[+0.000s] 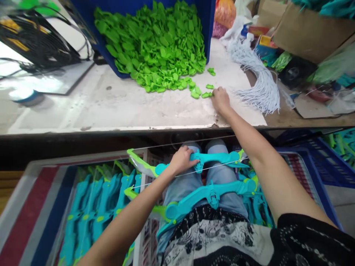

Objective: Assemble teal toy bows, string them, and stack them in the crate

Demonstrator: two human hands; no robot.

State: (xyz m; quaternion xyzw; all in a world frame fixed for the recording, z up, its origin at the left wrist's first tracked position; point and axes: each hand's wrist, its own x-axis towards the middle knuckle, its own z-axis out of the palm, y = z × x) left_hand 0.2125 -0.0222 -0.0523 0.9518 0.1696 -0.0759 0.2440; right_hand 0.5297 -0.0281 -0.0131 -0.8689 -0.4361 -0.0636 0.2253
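My left hand [181, 160] is wrapped around the middle of a turquoise toy bow [217, 158] with lime-green tips and a white string, held over my thighs. Closer to my body, a second toy bow [191, 199] of the same kind lies across my lap. On the tabletop, my right hand [222, 100] is closed at the fingertips on a small green plastic piece [206, 95]. Two more loose green pieces lie just beyond it. A heap of such pieces [158, 40] spills from a blue bin [209, 29] lying open toward me.
A bundle of white strings [260, 85] lies on the worktable [116, 107], right of my hand. At the left is a black fan [41, 40]. Finished-looking turquoise bows [91, 207] fill a crate at my left; a blue crate [318, 177] stands at my right.
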